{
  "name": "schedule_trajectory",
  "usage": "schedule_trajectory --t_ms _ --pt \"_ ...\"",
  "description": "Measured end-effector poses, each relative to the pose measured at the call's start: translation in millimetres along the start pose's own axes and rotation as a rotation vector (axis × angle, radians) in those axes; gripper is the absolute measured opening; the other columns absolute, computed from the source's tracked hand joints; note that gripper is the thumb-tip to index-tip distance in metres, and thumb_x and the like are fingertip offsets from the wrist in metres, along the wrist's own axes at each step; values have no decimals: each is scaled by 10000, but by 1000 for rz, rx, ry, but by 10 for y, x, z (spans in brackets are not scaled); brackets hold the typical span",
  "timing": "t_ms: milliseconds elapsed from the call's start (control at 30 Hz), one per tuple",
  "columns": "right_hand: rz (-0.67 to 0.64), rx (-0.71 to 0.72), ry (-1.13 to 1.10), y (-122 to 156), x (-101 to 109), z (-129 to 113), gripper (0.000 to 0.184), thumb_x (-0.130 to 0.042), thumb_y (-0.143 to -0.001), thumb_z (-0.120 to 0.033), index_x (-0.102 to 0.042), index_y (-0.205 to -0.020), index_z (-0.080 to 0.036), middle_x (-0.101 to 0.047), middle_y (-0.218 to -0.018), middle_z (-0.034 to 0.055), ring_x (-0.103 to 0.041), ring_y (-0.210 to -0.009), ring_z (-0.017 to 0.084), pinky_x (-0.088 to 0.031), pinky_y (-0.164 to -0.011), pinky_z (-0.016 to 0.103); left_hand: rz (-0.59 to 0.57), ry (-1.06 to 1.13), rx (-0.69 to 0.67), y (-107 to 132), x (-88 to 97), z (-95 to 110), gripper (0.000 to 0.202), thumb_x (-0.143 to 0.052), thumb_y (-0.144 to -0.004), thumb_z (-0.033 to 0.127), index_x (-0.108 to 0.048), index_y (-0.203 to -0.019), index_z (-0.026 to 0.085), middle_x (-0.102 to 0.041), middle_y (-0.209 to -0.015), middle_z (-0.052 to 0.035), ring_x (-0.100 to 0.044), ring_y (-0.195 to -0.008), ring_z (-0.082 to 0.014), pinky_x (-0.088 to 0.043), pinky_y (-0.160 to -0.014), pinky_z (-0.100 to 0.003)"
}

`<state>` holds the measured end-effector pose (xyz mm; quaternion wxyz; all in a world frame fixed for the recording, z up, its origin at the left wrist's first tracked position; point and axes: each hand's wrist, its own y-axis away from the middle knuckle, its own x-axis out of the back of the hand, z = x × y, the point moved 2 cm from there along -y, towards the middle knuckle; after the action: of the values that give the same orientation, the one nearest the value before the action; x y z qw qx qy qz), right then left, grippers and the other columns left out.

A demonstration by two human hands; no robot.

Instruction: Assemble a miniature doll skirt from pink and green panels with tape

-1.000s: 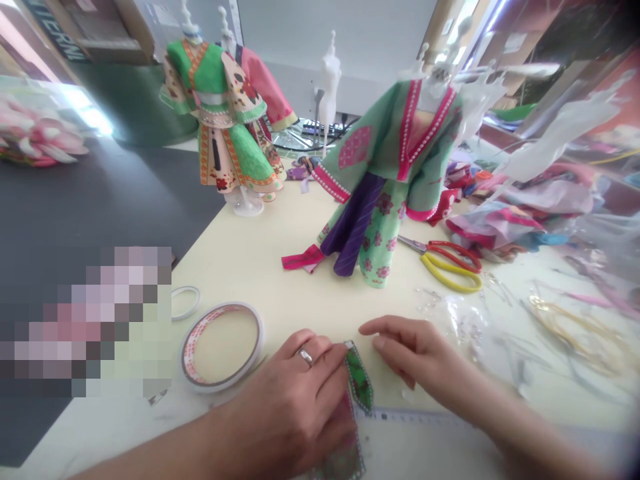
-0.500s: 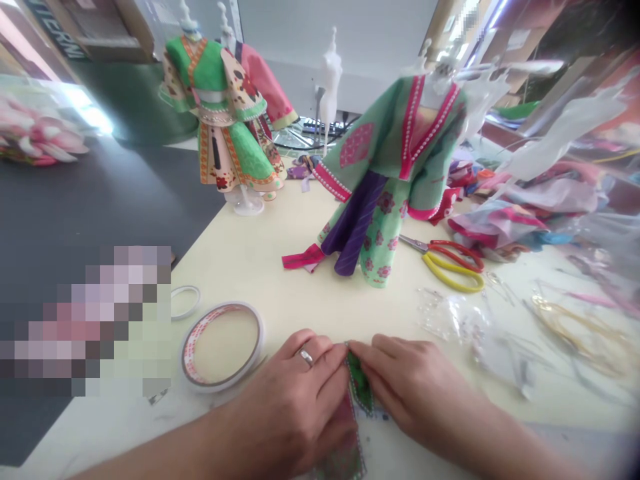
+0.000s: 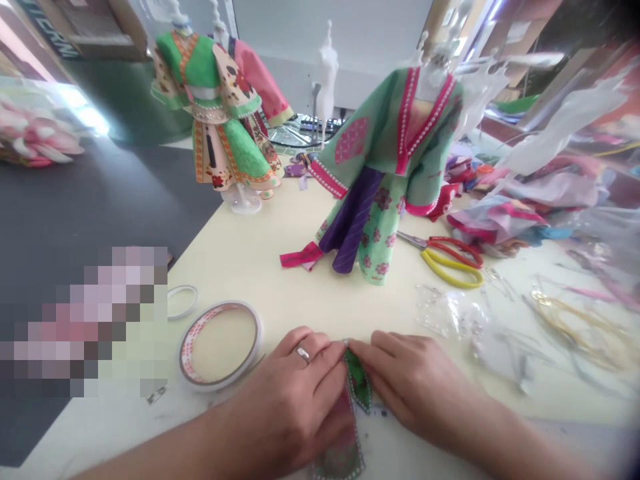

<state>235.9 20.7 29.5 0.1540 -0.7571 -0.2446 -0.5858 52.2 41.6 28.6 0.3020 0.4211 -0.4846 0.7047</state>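
Observation:
At the near edge of the table, my left hand (image 3: 300, 380), with a ring on one finger, presses its closed fingers onto a dull reddish-green piece of fabric (image 3: 345, 447) edged with small beads. Touching it, my right hand (image 3: 410, 373) has its fingers together on a small green fabric piece (image 3: 359, 380), also bead-trimmed. Both sets of fingertips meet at the upper end of the green piece. Whether the two pieces are joined under my fingers is hidden.
Left of my hands lie a large tape roll (image 3: 186, 353) and a smaller ring (image 3: 195, 293). Ahead stands a miniature green robe (image 3: 385, 147) on a stand, another dressed form (image 3: 210, 113) behind. Scissors (image 3: 453, 263), clear bags (image 3: 455, 313) and piled fabrics (image 3: 525, 207) are to the right.
My hands hold nearly the same pose on the fabric. The whole view has shifted slightly, with the background a little further left and up.

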Motion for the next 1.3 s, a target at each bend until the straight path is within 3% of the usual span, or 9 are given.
schedule_trajectory --t_ms 267,400,600,800,1100,1300 --pt "98 170 321 18 -89 -113 139 -449 -881 -96 -568 -941 -134 -559 -762 49 -497 -634 190 -370 -548 337 -18 -23 3 -10 -25 8 306 -553 -841 215 -598 -1080 30 -652 -1060 -180 -575 -988 -291 -447 -872 -459" --pt "110 193 375 20 -102 -143 131 -461 -871 -87 -569 -933 -125 -565 -774 60 -499 -637 201 -366 -538 344 -22 -41 15 -8 -20 20 296 -538 -857 253 -611 -1067 58 -656 -1062 -166 -570 -990 -290 -437 -894 -461" --pt "163 92 173 8 -95 -74 144 -462 -890 -125 -574 -977 -152 -565 -730 23 -496 -621 171 -375 -570 313 105 -62 15 36 3 31 262 -550 -846 217 -618 -1054 73 -673 -1067 -141 -566 -1013 -291 -421 -925 -466" --pt "143 39 49 -6 -42 -42 182 -429 -896 -129 -579 -995 -157 -575 -747 30 -517 -647 162 -393 -603 296 59 -51 3 29 -22 38 254 -544 -843 203 -619 -1043 64 -675 -1028 -144 -570 -986 -282 -438 -892 -466" --pt "125 25 74 -23 -99 -78 147 -465 -875 -127 -596 -932 -163 -586 -749 35 -527 -653 185 -400 -597 318 35 -27 8 12 -21 31 232 -545 -845 199 -624 -1012 59 -669 -998 -146 -566 -970 -284 -440 -876 -460" --pt "157 -73 -221 -10 -11 -8 206 -381 -948 -205 -581 -901 -197 -581 -746 9 -550 -677 132 -414 -625 253 39 -11 8 6 0 31 240 -548 -852 226 -613 -1031 80 -675 -1010 -151 -574 -985 -279 -453 -863 -447"
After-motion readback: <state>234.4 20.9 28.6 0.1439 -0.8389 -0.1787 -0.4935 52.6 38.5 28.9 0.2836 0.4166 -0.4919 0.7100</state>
